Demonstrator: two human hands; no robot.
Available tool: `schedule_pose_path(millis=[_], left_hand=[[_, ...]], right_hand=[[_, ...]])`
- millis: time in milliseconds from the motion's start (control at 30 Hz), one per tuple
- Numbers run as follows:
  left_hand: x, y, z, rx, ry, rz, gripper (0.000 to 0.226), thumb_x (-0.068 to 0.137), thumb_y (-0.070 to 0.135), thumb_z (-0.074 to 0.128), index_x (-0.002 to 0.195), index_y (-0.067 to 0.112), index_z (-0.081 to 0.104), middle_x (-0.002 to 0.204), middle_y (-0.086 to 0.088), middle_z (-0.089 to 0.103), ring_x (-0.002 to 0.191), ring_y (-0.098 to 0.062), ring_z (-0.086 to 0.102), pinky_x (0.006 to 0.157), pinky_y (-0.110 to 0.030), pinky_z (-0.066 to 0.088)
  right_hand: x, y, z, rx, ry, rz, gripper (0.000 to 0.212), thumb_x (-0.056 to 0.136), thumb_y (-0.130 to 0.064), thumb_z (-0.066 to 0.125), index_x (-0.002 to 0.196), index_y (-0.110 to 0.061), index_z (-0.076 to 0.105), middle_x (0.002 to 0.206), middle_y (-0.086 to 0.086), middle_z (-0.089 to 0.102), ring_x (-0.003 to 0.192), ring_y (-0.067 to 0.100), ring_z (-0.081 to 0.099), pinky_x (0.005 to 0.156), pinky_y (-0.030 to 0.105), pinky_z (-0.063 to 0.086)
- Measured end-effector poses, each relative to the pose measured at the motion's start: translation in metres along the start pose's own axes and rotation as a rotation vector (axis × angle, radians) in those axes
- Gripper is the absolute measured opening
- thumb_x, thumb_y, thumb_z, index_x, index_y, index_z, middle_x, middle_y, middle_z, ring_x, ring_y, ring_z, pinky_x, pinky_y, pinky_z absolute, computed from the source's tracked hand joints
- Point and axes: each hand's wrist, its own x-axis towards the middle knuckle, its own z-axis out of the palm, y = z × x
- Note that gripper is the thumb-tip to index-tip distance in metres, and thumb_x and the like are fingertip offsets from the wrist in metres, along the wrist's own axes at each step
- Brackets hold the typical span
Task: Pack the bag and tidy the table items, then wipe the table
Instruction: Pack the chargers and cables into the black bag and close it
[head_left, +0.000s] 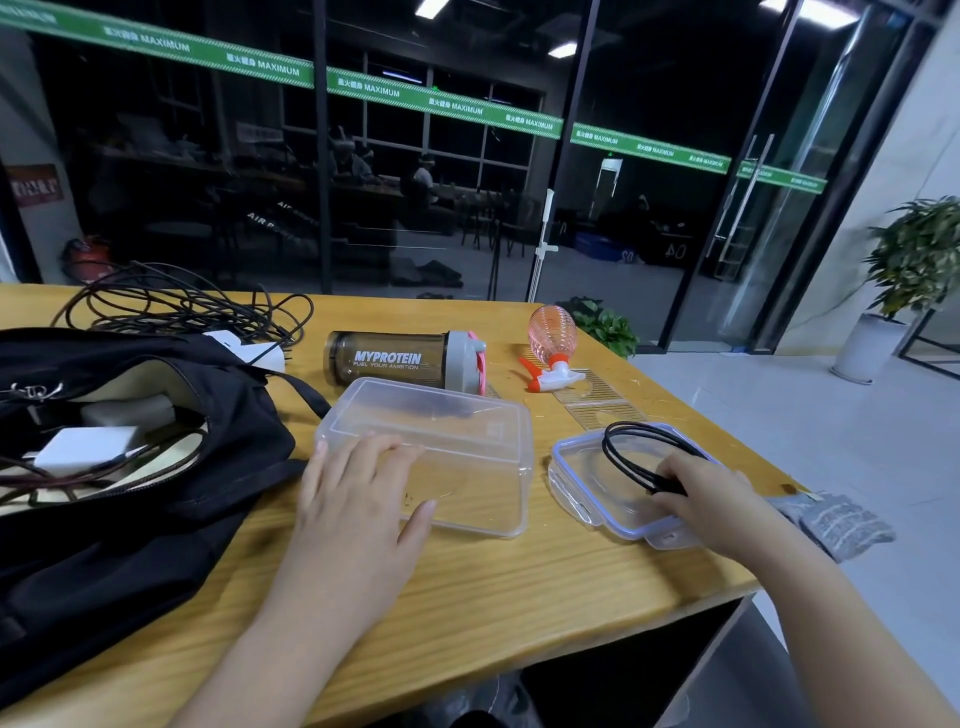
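Risk: your right hand (711, 499) pinches the coiled cable (641, 457) over the lid (597, 499); loops may spring loose. Your left hand (358, 488) lies flat, fingers straight, on the clear box (467, 452).

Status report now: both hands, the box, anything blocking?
Left hand resting on clear box. Right hand pinching coiled black cable over lid. Nothing blocking the box.
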Motion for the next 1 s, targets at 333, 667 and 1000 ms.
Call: schedule_pose_path(millis=[333, 667, 1000], left_hand=[[0.0, -0.003, -0.001, -0.015, -0.014, 0.005, 0.051, 0.081, 0.05, 0.028, 0.119, 0.027, 0.054, 0.118, 0.011, 0.051, 0.117, -0.014, 0.048, 0.11, -0.035, 0.004], [-0.002, -0.002, -0.003, -0.093, 0.0, -0.009, 0.059, 0.078, 0.055, 0.022, 0.122, 0.03, 0.052, 0.127, 0.012, 0.048, 0.13, -0.013, 0.035, 0.113, -0.035, 0.004], [-0.005, -0.008, -0.017, -0.116, 0.042, 0.005, 0.047, 0.08, 0.05, 0.03, 0.115, 0.03, 0.054, 0.123, 0.012, 0.05, 0.122, -0.006, 0.032, 0.111, -0.035, 0.007]], right_hand=[[0.003, 0.005, 0.008, 0.11, 0.21, -0.168, 0.012, 0.089, -0.011, 0.058, 0.088, -0.008, 0.069, 0.084, 0.003, 0.058, 0.08, 0.02, 0.047, 0.068, 0.032, 0.036], [0.004, -0.008, -0.005, 0.054, 0.627, -0.225, 0.017, 0.072, 0.001, 0.077, 0.088, -0.004, 0.074, 0.078, 0.011, 0.064, 0.07, 0.034, 0.059, 0.06, 0.034, 0.044], [-0.008, -0.076, -0.048, 0.201, 0.937, -0.488, 0.016, 0.08, -0.009, 0.061, 0.089, -0.002, 0.072, 0.082, 0.01, 0.063, 0.069, 0.031, 0.055, 0.062, 0.031, 0.045]])
